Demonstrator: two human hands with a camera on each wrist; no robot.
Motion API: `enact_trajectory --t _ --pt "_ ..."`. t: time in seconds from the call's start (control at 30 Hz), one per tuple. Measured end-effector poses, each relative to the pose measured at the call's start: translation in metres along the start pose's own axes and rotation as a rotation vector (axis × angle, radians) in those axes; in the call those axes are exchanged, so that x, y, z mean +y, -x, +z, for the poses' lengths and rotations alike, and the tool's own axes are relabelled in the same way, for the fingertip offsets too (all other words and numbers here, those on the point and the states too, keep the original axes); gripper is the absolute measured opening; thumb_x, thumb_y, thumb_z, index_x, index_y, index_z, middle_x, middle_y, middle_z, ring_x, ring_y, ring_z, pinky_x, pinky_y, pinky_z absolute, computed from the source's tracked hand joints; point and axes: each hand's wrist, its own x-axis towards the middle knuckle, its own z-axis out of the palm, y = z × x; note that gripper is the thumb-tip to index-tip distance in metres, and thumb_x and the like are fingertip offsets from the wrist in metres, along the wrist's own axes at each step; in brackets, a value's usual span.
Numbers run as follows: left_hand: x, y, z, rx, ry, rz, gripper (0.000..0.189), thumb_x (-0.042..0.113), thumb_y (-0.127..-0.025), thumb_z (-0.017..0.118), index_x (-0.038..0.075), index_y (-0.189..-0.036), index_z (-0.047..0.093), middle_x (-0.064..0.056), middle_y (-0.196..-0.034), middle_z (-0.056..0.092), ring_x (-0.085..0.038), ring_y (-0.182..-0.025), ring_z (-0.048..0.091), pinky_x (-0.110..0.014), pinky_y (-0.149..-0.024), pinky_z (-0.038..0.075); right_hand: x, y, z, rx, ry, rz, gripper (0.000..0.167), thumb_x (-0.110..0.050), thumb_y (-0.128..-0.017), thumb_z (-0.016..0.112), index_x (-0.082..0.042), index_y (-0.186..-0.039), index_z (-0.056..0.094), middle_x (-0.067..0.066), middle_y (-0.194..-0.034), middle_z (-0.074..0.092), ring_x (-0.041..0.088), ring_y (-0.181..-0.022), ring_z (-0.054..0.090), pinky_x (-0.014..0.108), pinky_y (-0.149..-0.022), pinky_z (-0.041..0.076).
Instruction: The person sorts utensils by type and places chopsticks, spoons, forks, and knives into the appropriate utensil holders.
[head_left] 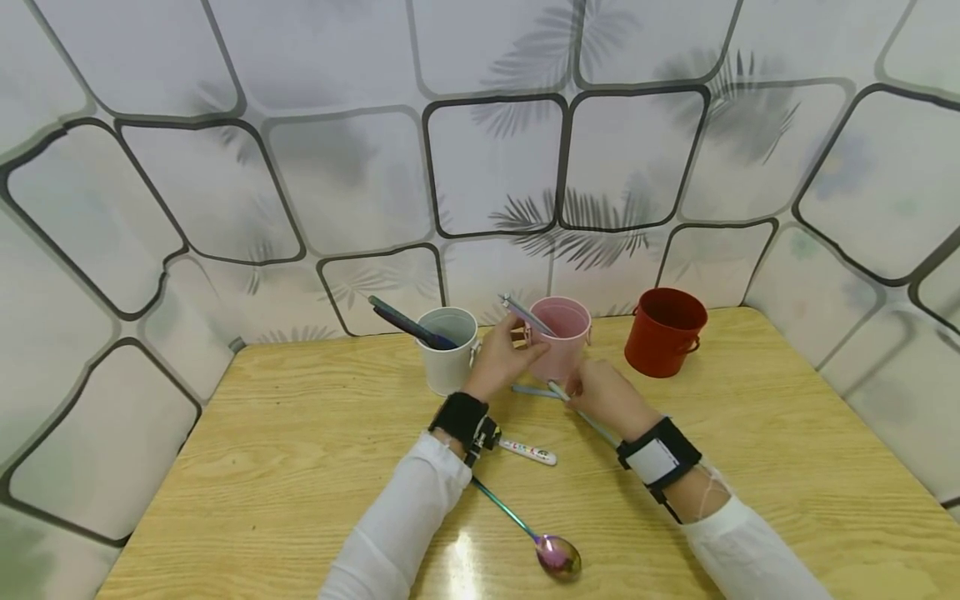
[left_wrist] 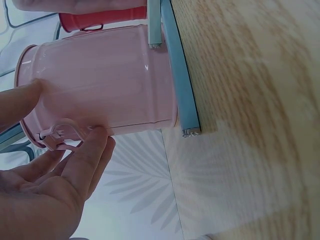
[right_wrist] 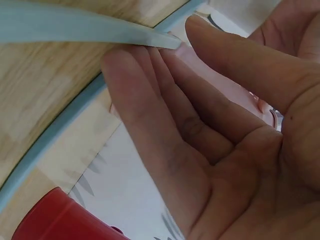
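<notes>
Holding the pink bucket (head_left: 567,354), the left grip (head_left: 498,358) has its thumb on the wall near the rim and its fingers against the handle loop. At its four o'clock, the right grip (head_left: 607,400) is clamped on a pale blue stick (right_wrist: 75,25), whose end sits at the fingertips beside the thumb. A bluer stick (left_wrist: 180,65) lies at the bucket's foot. Grey-blue sticks (head_left: 532,320) lean inside the bucket, tops toward ten o'clock.

From the pink bucket, a white bucket (head_left: 444,368) stands at nine o'clock with long dark blue things (head_left: 405,322) in it, and a red bucket (head_left: 660,346) at three. Between six and seven o'clock lies a white marker (head_left: 527,452); its barrel carries coloured characters, too small to read. At six, farther off, is an iridescent spoon (head_left: 558,557), its handle running toward ten and passing under the left wrist.

The counter (head_left: 300,450) is light yellow wood with visible grain and a bright glare spot beside the spoon. Behind it and along both sides rises a pale backdrop (head_left: 352,183), printed with rounded grey and black outlines and shadowy leaf fronds.
</notes>
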Motion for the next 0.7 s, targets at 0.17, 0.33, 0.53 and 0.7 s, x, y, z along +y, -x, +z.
enact_trajectory --t 0.17,0.33,0.53,0.7 --pt "-0.0006 -0.0001 -0.0004 -0.005 0.001 0.009 0.053 0.011 -0.091 0.080 0.002 -0.138 0.058 -0.021 -0.134 0.064 -0.034 -0.123 0.063 -0.043 -0.101 0.056 0.0016 -0.0006 0.0020 -0.006 0.024 0.012 0.014 0.000 -0.081 0.085 -0.003 -0.082 0.072 0.004 -0.073 0.066 0.019 -0.067 0.057 0.034 -0.066 0.055" --pt "-0.0010 0.0005 -0.0010 -0.003 0.002 -0.003 0.052 0.013 -0.091 0.081 0.004 -0.137 0.059 -0.020 -0.134 0.064 -0.033 -0.123 0.063 -0.043 -0.101 0.056 0.0017 -0.0011 0.0031 -0.005 0.031 0.017 0.015 0.001 -0.080 0.085 -0.002 -0.084 0.071 0.005 -0.075 0.065 0.020 -0.068 0.057 0.034 -0.067 0.056" --pt "-0.0022 -0.0007 -0.0008 -0.002 0.011 0.000 0.053 0.013 -0.091 0.081 0.004 -0.137 0.059 -0.020 -0.133 0.065 -0.033 -0.123 0.063 -0.043 -0.101 0.056 0.0012 -0.0012 0.0048 0.005 0.026 0.012 0.019 0.005 -0.078 0.085 -0.002 -0.086 0.069 0.005 -0.077 0.064 0.022 -0.071 0.057 0.035 -0.068 0.056" --pt "-0.0034 -0.0015 -0.0004 -0.003 0.020 0.004 0.053 0.014 -0.090 0.081 0.003 -0.137 0.059 -0.021 -0.133 0.065 -0.034 -0.123 0.063 -0.044 -0.101 0.056 -0.0002 0.0002 0.0054 0.012 0.032 0.001 0.021 0.007 -0.077 0.085 -0.003 -0.084 0.068 0.005 -0.076 0.063 0.021 -0.071 0.057 0.035 -0.067 0.055"
